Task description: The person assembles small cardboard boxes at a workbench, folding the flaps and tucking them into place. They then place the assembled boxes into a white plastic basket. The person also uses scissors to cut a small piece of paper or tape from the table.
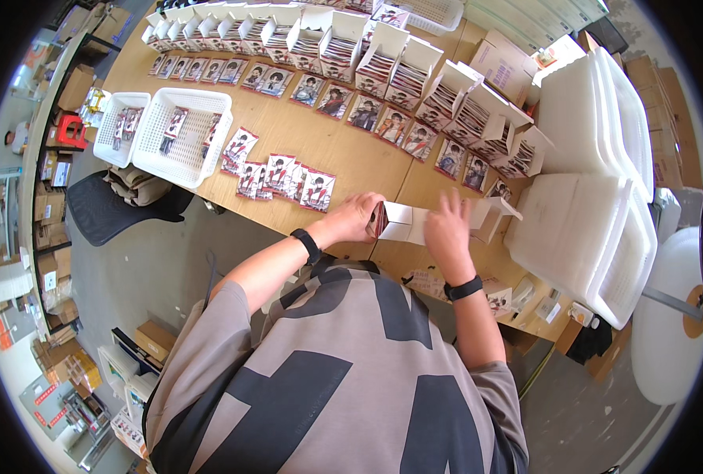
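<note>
My left hand (357, 217) is closed around the end of a small white box (399, 221), which lies tilted near the table's front edge with its dark red printed side toward my palm. At the other end of that box is my right hand (448, 229), fingers stretched up and apart, slightly blurred, beside the raised flap; whether the thumb touches it is hidden. Another open white box (492, 217) stands just right of my right hand. Left of my left hand lie loose red-and-white printed card packets (317, 189) in overlapping groups.
A long curved row of open white boxes (339, 55) filled with packets runs across the wooden table (304, 126), single packets (363, 112) before them. White baskets (185, 99) stand at the left. Stacked white plastic bins (572, 229) crowd the right edge. A black chair (114, 209) is at left.
</note>
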### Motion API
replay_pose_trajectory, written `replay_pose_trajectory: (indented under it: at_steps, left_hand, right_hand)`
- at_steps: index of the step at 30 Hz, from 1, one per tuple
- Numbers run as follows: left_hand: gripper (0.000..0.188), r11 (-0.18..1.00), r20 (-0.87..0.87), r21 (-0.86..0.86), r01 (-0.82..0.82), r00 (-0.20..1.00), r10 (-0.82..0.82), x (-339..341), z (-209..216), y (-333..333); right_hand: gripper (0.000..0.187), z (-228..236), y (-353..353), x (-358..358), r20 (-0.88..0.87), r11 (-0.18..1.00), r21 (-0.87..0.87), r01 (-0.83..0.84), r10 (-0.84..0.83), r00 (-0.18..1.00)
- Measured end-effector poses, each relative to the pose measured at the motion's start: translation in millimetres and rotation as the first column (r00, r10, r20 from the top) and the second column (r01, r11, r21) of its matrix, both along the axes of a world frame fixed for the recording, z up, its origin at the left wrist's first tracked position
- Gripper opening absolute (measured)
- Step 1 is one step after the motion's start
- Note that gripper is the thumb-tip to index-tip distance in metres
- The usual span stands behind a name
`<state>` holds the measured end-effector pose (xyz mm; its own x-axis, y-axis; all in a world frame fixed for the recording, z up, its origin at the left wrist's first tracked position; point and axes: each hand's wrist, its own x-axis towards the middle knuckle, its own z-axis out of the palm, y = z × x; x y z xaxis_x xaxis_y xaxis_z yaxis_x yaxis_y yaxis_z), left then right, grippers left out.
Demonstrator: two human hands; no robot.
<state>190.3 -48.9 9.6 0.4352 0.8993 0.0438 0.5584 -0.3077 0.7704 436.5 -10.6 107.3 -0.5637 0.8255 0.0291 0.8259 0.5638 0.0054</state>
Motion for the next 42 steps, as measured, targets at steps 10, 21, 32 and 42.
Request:
replay_pose_trajectory:
  at_steps: [10,21,32,42]
  left_hand:
    - [0.085,0.997,-0.063,-0.07,-0.031,0.998,0.026,9.8,-4.8,0.4]
    - [0.09,1.0,-0.079,-0.02,-0.018,0.997,0.016,21.7,3.0,-6.2]
    - [0.09,0.994,-0.114,0.051,0.096,0.989,-0.09,10.8,52.7,7.2]
    - [0.116,0.994,-0.094,0.051,0.097,0.991,-0.092,-16.1,121.7,9.6]
  right_hand:
    - [0.012,-1.7,-34.3,-31.3,-0.156,0.996,0.031,-0.083,0.087,0.984]
    - [0.037,-38.4,-1.3,-15.0,-0.296,0.726,-0.664,0.18,-0.477,0.828]
    - [0.041,-71.7,2.0,26.4,-0.21,0.071,-0.952,-0.299,-0.861,0.463]
    - [0.036,-104.3,-43.0,15.9,-0.017,-0.203,-0.485,-0.851,-0.97,0.241]
